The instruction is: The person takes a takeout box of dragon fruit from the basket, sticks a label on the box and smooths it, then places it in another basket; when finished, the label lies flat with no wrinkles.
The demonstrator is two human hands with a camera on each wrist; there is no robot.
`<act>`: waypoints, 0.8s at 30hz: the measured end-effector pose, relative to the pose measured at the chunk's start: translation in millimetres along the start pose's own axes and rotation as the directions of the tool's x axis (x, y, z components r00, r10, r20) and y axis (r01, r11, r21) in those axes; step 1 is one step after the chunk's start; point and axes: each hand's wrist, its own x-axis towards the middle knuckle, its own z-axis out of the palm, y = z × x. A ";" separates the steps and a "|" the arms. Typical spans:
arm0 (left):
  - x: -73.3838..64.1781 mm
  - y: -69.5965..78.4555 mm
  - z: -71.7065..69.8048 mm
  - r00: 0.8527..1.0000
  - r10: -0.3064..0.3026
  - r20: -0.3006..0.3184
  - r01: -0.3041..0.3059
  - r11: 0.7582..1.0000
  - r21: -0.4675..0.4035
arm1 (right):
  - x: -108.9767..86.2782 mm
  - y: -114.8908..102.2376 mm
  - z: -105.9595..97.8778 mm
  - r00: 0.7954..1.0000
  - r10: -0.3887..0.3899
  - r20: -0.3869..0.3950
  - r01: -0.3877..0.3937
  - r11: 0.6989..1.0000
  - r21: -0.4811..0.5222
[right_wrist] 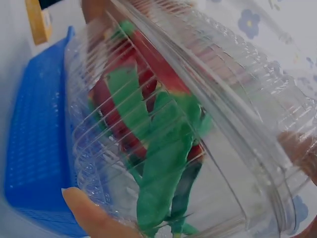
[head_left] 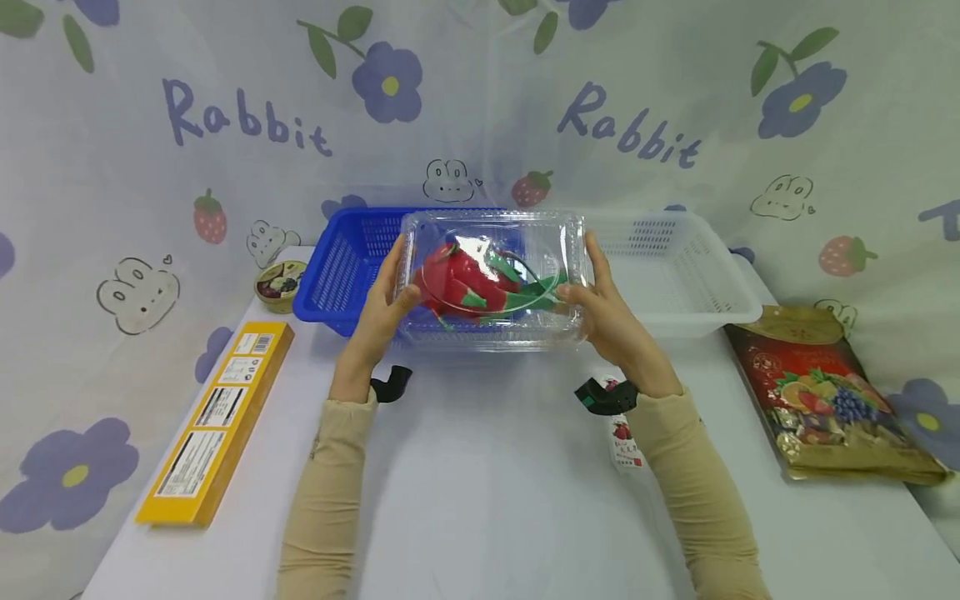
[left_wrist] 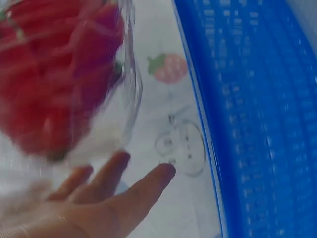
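Both left hand (head_left: 377,321) and right hand (head_left: 617,323) pinch a clear box (head_left: 551,327) endwise toward the table's (head_left: 487,500) far edge, head view; left wrist, fingers (left_wrist: 141,193) spread; right wrist, thin plastic, presumably light, flexible, best held by its rim.

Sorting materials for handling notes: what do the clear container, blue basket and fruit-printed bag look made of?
Clear container: almost certainly thin, glossy plastic; see-through, ribbed, bright glare.
Blue basket: likely moulded plastic, fairly smooth; uniform color, regular holes in the walls.
Fruit-printed bag: probably flexible film, slightly shiny; gold borders, uneven surface. Foil or paper layers can't be told.
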 end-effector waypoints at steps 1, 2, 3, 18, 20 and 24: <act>-0.4 0.5 4.6 1.000 0.017 0.000 -0.017 1.000 -0.016 | -5.5 2.6 -0.4 1.000 -0.008 -0.006 0.008 1.000 0.005; -1.4 1.3 9.6 1.000 0.029 -0.007 -0.029 0.999 -0.021 | -10.7 5.0 0.0 1.000 -0.021 -0.014 0.021 1.000 0.005; -3.0 2.4 14.5 0.999 0.044 -0.010 -0.045 0.999 -0.024 | -15.3 7.6 0.5 0.999 -0.035 -0.027 0.035 0.999 -0.015; -45.0 13.2 57.9 0.994 0.090 -0.068 -0.090 0.996 -0.007 | -62.6 38.6 12.2 0.879 -0.438 -0.188 0.339 0.852 -0.399; -53.7 10.6 60.1 0.995 0.076 -0.070 -0.076 0.997 0.001 | -69.0 47.3 13.1 0.875 -0.452 -0.175 0.344 0.833 -0.434; -75.5 0.0 61.9 0.998 0.015 -0.069 -0.015 1.000 0.003 | -81.6 67.8 17.7 0.903 -0.399 -0.159 0.289 0.838 -0.463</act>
